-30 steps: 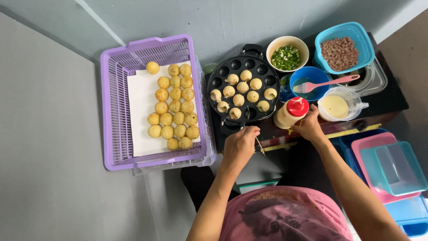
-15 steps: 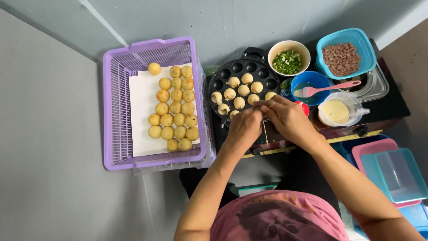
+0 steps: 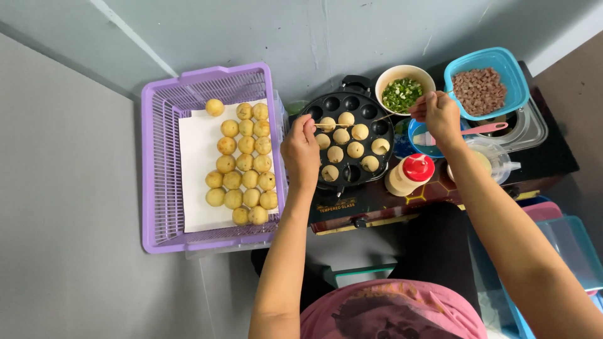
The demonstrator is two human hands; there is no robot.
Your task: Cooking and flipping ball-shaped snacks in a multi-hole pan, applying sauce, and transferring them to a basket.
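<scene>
Fingers of your left hand [image 3: 300,147] pinch a thin skewer [image 3: 333,125] across the black moulded pan [image 3: 349,139], which holds eight dough balls [image 3: 355,149]. Your right hand [image 3: 437,114] hovers, loosely curled, beside the green-onion bowl [image 3: 404,91]; its grip is unclear.

Small home cooking corner, gas stove [image 3: 440,188], moulded pan [image 3: 348,141], ingredient bowls [image 3: 405,91]

The right hand [image 3: 440,114] hides part of a blue bowl [image 3: 419,133] right of centre. At lower right, stacked plastic containers [image 3: 565,245] are cut off by the frame's edge.
</scene>
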